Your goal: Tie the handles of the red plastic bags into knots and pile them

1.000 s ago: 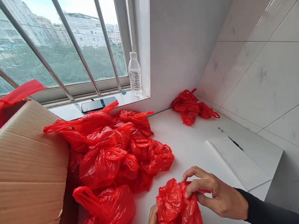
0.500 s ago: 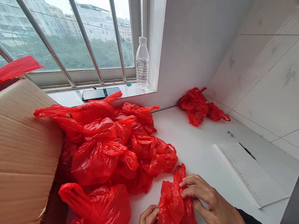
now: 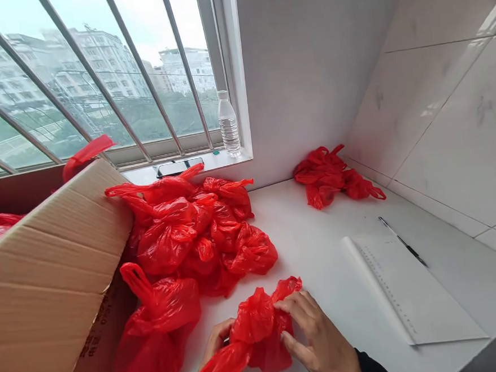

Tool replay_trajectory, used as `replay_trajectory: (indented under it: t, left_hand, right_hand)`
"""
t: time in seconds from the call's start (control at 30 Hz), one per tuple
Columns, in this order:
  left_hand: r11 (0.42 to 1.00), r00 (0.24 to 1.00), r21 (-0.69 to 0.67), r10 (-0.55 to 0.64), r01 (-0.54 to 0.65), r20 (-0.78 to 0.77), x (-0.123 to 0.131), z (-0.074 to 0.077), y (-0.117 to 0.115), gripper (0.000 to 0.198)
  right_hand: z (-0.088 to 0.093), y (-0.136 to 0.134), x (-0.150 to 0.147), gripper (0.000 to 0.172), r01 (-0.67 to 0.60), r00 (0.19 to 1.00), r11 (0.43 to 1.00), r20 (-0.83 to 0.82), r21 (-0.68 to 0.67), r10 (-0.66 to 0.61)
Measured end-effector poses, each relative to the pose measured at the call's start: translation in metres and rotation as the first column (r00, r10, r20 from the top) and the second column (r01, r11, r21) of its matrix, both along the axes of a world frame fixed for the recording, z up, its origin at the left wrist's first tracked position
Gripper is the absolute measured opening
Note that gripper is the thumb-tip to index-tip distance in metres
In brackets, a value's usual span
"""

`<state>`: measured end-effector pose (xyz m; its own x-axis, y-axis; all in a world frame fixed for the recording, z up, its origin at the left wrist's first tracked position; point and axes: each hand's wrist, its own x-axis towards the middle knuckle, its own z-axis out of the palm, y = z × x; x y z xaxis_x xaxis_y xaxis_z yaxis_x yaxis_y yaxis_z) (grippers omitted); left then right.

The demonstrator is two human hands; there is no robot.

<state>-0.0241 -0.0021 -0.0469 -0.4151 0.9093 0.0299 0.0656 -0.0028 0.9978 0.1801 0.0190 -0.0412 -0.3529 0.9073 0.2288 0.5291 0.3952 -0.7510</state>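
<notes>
At the bottom centre a red plastic bag (image 3: 257, 324) is between my two hands, its top bunched or knotted. One loose end hangs towards the lower left, and another sticks up at the upper right. My left hand (image 3: 219, 346) is closed around its left side, partly hidden behind the plastic. On the right side, the thumb and fingers of my right hand (image 3: 318, 337) grip the bag. What is inside cannot be made out. Left of my hands lies another red bag (image 3: 159, 322) with its handle loop raised, and beyond it a heap of red bags (image 3: 187, 230).
A cardboard box (image 3: 60, 244) with red plastic inside stands at left. More red bags (image 3: 323, 175) lie by the wall. An open notebook (image 3: 412, 288) and a pen (image 3: 402, 240) are on the right. A water bottle (image 3: 228, 128) and a phone (image 3: 174, 168) rest on the windowsill.
The view has shifted, showing more of the box. The bag between my hands has been turned, and one end now droops to the lower left. Both hands remain on it.
</notes>
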Motion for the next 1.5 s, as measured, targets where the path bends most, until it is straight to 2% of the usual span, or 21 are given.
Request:
replay_trajectory:
  t: [0.1,0.23,0.47,0.63,0.73,0.8,0.93,1.1,1.27,1.33,1.37,1.43,1.5]
  left_hand:
    - [0.999,0.998,-0.003,0.05,-0.051,-0.031,0.007,0.005,-0.012,0.028]
    - [0.995,0.994,-0.007,0.103,-0.103,-0.046,0.011,0.004,-0.02,0.018]
    - [0.997,0.997,-0.031,0.067,-0.066,0.028,0.024,0.005,-0.02,0.027]
    - [0.997,0.995,-0.048,0.058,-0.054,0.077,0.039,0.017,-0.03,0.034]
    - [0.994,0.993,-0.067,0.091,-0.085,0.08,0.04,0.023,-0.04,0.046]
    - [0.99,0.989,-0.071,0.127,-0.122,0.072,0.037,0.025,-0.046,0.05]
    - [0.978,0.979,-0.077,0.196,-0.192,0.048,0.016,0.023,-0.051,0.05]
    - [0.968,0.976,-0.122,0.217,-0.218,-0.018,-0.017,0.015,-0.044,0.042]
    - [0.982,0.952,0.023,0.186,-0.187,-0.245,-0.014,0.021,-0.033,0.043]
    - [0.988,0.915,0.105,0.143,-0.111,-0.378,-0.01,0.027,-0.029,0.038]
    - [0.991,0.876,0.131,0.084,-0.024,-0.476,-0.009,0.03,-0.026,0.036]
    - [0.974,0.745,0.119,-0.065,0.191,-0.664,-0.01,0.035,-0.018,0.037]
    - [0.941,0.628,0.068,-0.165,0.33,-0.76,-0.015,0.038,-0.01,0.037]
  right_hand:
    - [0.005,-0.005,0.007,0.024,-0.031,0.999,1.0,-0.018,0.002,0.031]
    - [0.007,-0.008,0.021,0.025,-0.07,0.997,0.997,-0.041,0.035,0.071]
    - [0.008,-0.008,0.044,0.022,-0.041,0.992,0.995,-0.113,0.091,0.051]
    - [0.018,-0.017,0.041,0.009,-0.04,0.994,0.999,-0.103,-0.001,0.04]
    - [0.02,-0.018,0.028,0.011,-0.082,0.993,0.995,-0.093,-0.056,0.077]
    - [0.018,-0.015,0.018,0.005,-0.125,0.988,0.99,-0.095,-0.064,0.119]
    - [0.014,-0.006,0.01,0.009,-0.189,0.975,0.981,-0.125,-0.048,0.181]
    - [0.014,0.005,0.015,0.013,-0.103,0.984,0.985,-0.156,-0.139,0.081]
    - [0.017,0.011,0.006,0.016,-0.086,0.99,0.969,-0.131,-0.231,0.057]
    - [0.018,0.013,-0.002,0.019,-0.091,0.991,0.972,-0.118,-0.217,0.066]
    - [0.018,0.014,-0.006,0.019,-0.092,0.991,0.976,-0.111,-0.199,0.071]
    - [0.019,0.016,-0.013,0.013,-0.09,0.993,0.982,-0.092,-0.167,0.075]
    - [0.019,0.017,-0.017,0.01,-0.073,0.995,0.987,-0.078,-0.145,0.063]
